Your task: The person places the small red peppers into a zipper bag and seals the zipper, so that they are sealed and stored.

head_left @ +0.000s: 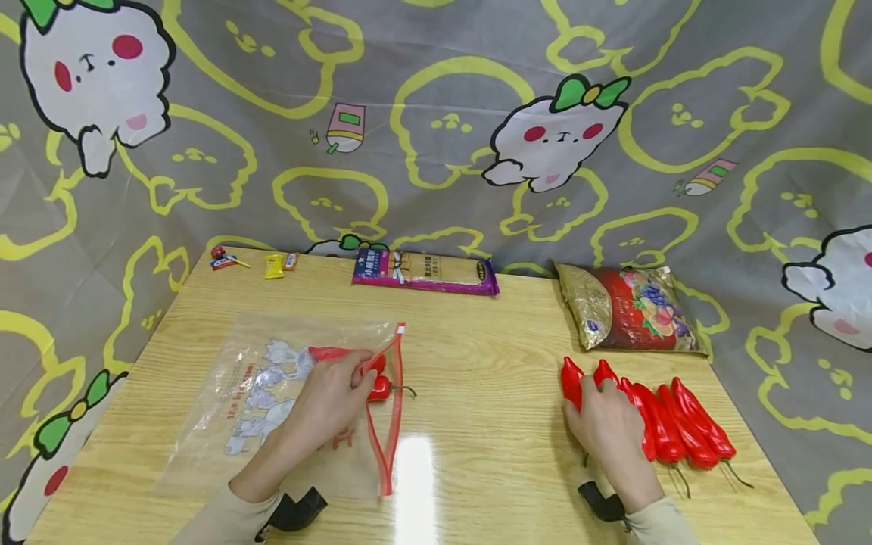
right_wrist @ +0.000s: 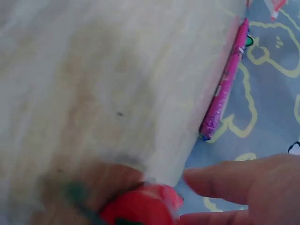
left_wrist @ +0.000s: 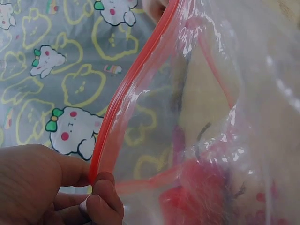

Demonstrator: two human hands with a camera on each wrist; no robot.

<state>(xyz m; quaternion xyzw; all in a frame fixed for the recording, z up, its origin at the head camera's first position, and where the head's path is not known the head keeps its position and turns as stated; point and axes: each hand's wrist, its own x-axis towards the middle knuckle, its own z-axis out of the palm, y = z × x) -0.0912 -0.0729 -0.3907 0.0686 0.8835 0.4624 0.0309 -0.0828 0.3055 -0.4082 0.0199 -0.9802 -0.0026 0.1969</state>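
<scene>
A clear zip bag (head_left: 204,393) with a red zip edge and printed cartoon figures lies on the left of the table. Inside it are red chili peppers (head_left: 379,389), one stem showing at the mouth. My left hand (head_left: 334,390) pinches the red zip edge (left_wrist: 110,117) between thumb and fingers, lifting that side so the mouth gapes. On the right, my right hand (head_left: 606,424) is over the leftmost red pepper (head_left: 571,375) of a row, thumb on its left and fingers on its right. In the right wrist view, the thumb stands apart from the pepper.
Several more red peppers (head_left: 695,431) lie side by side right of the right hand. Behind them is a gold and red bag (head_left: 633,310). A purple-edged noodle packet (head_left: 425,272) lies at the back, with a yellow candy (head_left: 274,266) and a lollipop (head_left: 225,258) at back left.
</scene>
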